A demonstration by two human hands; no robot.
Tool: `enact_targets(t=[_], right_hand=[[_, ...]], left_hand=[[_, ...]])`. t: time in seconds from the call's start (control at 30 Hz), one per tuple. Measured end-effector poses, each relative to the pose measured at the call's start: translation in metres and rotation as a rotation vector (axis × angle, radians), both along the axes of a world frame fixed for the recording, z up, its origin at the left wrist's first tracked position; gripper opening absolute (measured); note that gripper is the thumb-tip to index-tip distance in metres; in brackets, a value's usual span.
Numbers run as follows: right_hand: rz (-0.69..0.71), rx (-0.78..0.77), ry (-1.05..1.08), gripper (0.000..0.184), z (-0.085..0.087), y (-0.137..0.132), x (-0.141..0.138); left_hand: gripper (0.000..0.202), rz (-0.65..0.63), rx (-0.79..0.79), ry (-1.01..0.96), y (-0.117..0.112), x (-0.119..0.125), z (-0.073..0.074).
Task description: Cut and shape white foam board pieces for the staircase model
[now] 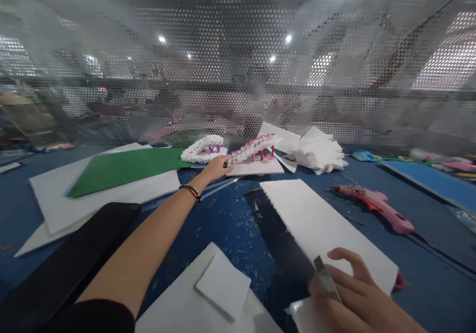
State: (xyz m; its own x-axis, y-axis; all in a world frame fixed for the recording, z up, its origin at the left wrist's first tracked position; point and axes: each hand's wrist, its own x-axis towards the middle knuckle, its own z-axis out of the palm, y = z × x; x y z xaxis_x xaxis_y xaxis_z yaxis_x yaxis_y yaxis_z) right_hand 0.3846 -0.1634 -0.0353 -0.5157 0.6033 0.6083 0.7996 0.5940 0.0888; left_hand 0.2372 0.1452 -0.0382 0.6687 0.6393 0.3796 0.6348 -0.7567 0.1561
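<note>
My left hand (218, 167) reaches far forward, thumb and fingers around the left end of a small staircase-like model (256, 147). That model has white and pink steps, red posts and a white board base. Beside it stands a second white, knobbly curved model (203, 148) with purple posts. At the lower right, my right hand (353, 293) is closed on a flat grey metal blade (327, 279), index finger raised. Under that hand lies a white piece (307, 315), partly hidden and blurred. A small white foam square (225, 286) rests on a larger white sheet (174, 303).
A long white board (327, 219) lies right of centre, beside a pink glue gun (375, 204) with a cable. Crumpled white paper (318, 149) sits behind. Green sheet (130, 169) and black slab (74, 263) lie left. Perforated metal screen (223, 65) closes the back.
</note>
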Motion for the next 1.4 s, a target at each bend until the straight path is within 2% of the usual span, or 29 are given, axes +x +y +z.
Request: enact_targets(t=[0.3, 0.6, 0.77, 0.9, 1.0, 1.17, 1.3, 1.4], right_hand=[[-0.013, -0.111, -0.086, 0.042, 0.007, -0.005, 0.004], [0.002, -0.065, -0.034, 0.042, -0.002, -0.002, 0.006], [-0.01, -0.076, -0.08, 0.04, 0.007, -0.002, 0.002], [-0.02, -0.089, -0.103, 0.041, 0.014, -0.002, -0.001], [-0.042, -0.08, -0.068, 0.043, 0.01, -0.002, -0.003], [-0.002, -0.027, -0.003, 0.045, 0.001, -0.003, -0.002], [0.008, -0.074, -0.024, 0.044, 0.003, -0.003, -0.002], [0.029, -0.046, -0.026, 0.044, 0.005, -0.004, -0.003]], left_hand=[[0.027, -0.115, 0.031, 0.023, 0.003, -0.011, -0.003], [0.03, -0.193, 0.092, 0.053, -0.008, 0.007, 0.002], [0.028, -0.164, 0.107, 0.086, -0.013, 0.021, 0.004], [0.027, -0.128, 0.092, 0.131, -0.014, 0.022, 0.007], [0.026, -0.091, 0.067, 0.169, -0.013, 0.02, 0.012], [0.027, -0.051, 0.03, 0.236, -0.01, 0.028, 0.027], [0.028, -0.038, 0.025, 0.251, -0.012, 0.039, 0.035], [0.029, -0.034, 0.037, 0.245, -0.014, 0.045, 0.036]])
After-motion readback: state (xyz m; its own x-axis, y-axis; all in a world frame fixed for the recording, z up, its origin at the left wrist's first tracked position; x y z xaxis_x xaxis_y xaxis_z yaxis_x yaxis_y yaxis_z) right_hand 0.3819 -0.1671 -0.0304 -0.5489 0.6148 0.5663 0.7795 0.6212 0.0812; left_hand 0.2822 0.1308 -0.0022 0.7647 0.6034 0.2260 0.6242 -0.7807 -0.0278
